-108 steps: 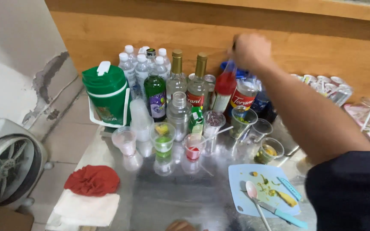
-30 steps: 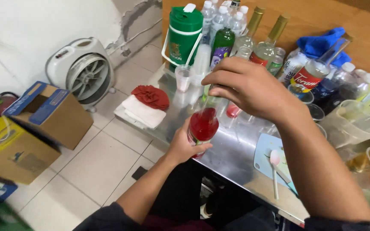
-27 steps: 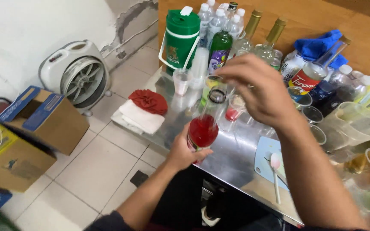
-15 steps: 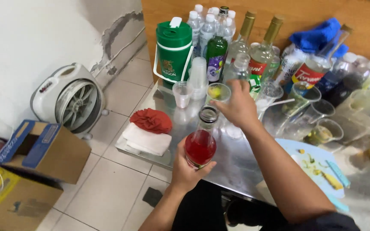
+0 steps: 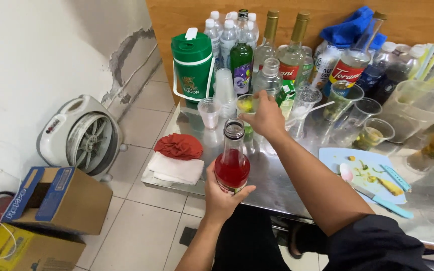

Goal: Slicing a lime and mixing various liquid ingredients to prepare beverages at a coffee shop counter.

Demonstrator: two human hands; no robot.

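Reaching farther, right hand (image 5: 266, 118) nears clear cup (image 5: 246, 106); left hand (image 5: 223, 193) grips round glass bottle (image 5: 232, 161).

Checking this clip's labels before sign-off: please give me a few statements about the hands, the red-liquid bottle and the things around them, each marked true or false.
1. The left hand grips the clear glass bottle of red liquid near its base. True.
2. That bottle has a cap on. False: its mouth is open.
3. The right hand reaches to the clear plastic cup with yellow-green pieces. True.
4. The green insulated jug with a white handle lies on its side. False: it stands upright.
5. The crumpled red cloth rests on the folded white cloth. True.
6. The light blue cutting board lies on the floor. False: it lies on the metal table.
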